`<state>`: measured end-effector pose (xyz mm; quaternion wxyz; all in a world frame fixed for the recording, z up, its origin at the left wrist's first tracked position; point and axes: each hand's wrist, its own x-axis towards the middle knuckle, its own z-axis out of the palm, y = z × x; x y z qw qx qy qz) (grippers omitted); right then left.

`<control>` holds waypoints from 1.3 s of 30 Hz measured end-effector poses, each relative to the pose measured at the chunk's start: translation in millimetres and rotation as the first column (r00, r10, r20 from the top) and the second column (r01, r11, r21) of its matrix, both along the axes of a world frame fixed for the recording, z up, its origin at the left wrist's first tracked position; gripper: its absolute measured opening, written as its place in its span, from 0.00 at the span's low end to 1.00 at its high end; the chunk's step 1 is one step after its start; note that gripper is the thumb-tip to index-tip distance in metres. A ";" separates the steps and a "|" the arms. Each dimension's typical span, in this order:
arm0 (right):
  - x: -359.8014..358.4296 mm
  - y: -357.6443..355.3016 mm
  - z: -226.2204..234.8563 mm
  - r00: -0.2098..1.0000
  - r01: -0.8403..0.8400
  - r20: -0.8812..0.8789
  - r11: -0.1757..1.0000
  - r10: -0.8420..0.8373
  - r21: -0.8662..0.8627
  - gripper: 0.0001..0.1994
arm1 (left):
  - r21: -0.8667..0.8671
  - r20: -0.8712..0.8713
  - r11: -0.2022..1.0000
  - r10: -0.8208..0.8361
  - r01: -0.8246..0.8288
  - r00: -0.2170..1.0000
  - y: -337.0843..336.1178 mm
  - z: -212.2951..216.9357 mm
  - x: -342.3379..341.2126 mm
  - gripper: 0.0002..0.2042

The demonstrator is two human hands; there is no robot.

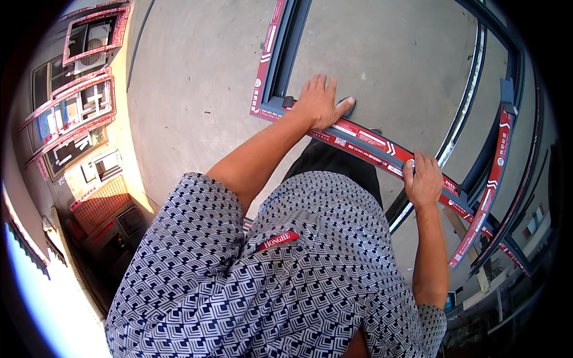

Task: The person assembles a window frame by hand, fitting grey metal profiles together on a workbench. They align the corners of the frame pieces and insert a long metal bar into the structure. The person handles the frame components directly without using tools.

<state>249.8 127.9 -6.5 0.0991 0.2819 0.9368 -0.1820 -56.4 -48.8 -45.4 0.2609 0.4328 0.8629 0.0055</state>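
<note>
The big grey-and-red frame (pixel 373 143) is extending beneath and beyond the left hand (pixel 322 106) and right hand (pixel 424 182), which are probably steadying it by resting apart. The left is lying spread, unclenched; the right is partly curling over the frame, its grip I cannot tell.

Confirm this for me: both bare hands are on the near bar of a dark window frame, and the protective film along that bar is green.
The colour is wrong: the head view shows red protective film along that bar; the rest stands.
</note>
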 end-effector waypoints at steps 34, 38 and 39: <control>87.3 35.6 -19.1 0.836 0.511 -0.286 0.855 -0.469 0.092 0.28 | 0.148 0.150 0.830 -0.556 0.538 0.818 31.5 41.0 87.3 0.37; 99.0 29.3 -3.7 0.808 0.537 -0.352 0.836 -0.473 0.109 0.27 | 0.133 0.164 0.836 -0.548 0.532 0.820 29.9 40.4 83.4 0.37; 104.1 33.8 1.3 0.791 0.555 -0.386 0.822 -0.474 0.127 0.27 | 0.135 0.161 0.832 -0.555 0.539 0.816 30.3 39.8 82.9 0.37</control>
